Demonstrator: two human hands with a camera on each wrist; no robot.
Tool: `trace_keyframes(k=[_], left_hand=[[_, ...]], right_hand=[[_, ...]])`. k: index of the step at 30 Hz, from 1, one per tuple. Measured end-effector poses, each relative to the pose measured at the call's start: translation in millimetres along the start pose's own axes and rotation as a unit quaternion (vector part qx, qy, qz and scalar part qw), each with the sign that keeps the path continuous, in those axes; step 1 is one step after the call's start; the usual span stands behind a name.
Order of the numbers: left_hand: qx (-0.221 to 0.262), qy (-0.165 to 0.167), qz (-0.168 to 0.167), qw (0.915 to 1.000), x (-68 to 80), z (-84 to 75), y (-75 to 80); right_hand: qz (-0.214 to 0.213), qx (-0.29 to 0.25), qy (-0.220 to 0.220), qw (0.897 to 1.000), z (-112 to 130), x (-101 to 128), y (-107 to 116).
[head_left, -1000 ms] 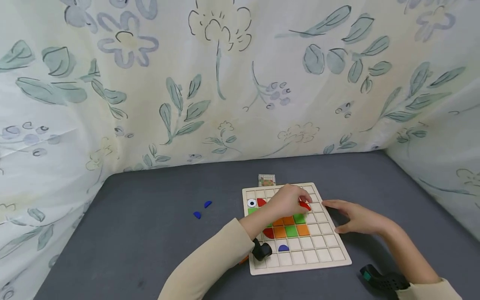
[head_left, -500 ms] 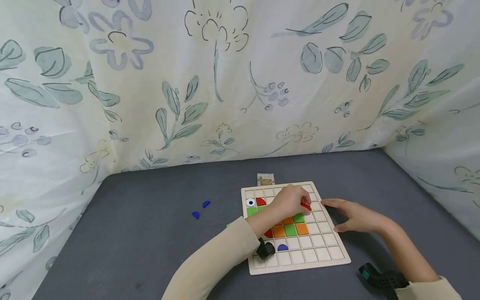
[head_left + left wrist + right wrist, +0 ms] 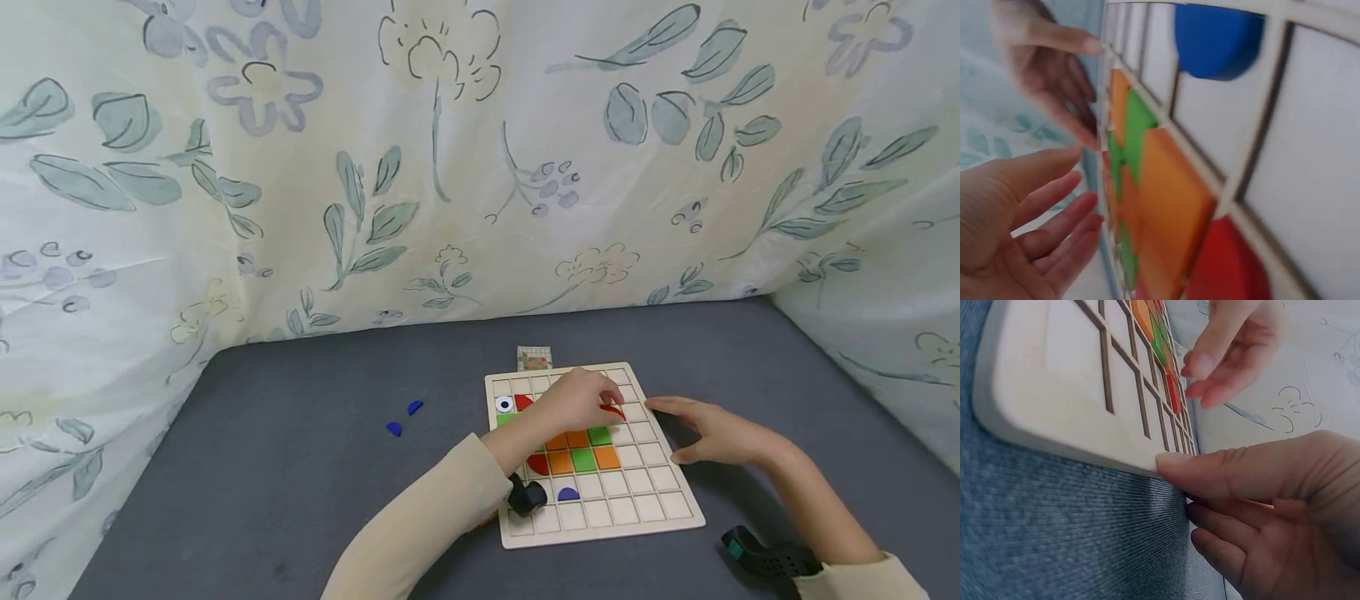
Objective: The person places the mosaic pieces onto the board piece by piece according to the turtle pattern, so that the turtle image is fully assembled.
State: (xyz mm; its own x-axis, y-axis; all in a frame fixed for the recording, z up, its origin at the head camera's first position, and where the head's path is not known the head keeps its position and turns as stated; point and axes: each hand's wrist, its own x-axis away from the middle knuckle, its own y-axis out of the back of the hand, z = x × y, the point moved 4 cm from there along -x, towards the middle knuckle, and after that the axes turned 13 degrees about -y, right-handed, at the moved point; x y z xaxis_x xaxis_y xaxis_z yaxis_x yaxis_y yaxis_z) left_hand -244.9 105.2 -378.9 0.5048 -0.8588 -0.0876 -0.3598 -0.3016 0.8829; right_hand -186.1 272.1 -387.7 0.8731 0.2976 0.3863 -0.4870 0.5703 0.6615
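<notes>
Your board (image 3: 600, 500) lies on the grey table (image 3: 300, 467), bare cloth on every side (two blue pieces (image 3: 401, 419) lie well left). Little has moved since a second ago. Your left hand (image 3: 581, 402) hovers, fingers loosely spread, over the red piece (image 3: 613, 410); your right hand (image 3: 712, 433), fingers straight, presses the board's right edge.
</notes>
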Motion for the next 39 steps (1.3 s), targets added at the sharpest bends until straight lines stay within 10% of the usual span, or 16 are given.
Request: trace_keyframes(k=[9,19,30,39], left_hand=[[0.053,-0.022,0.002,0.9984,33.8,4.0,33.4],[0.096,0.034,-0.047,0.9936,100.6,22.5,61.2],[0.103,0.070,-0.131,0.9835,175.9,25.8,49.8],[0.088,0.070,-0.145,0.9830,205.4,1.9,23.7]], right_hand=[[0.003,-0.005,-0.004,1.000,-1,-4,0],[0.013,-0.006,-0.012,1.000,-2,-1,1],[0.029,-0.023,-0.017,0.999,-1,0,0],[0.032,-0.026,-0.013,0.999,-3,-2,1]])
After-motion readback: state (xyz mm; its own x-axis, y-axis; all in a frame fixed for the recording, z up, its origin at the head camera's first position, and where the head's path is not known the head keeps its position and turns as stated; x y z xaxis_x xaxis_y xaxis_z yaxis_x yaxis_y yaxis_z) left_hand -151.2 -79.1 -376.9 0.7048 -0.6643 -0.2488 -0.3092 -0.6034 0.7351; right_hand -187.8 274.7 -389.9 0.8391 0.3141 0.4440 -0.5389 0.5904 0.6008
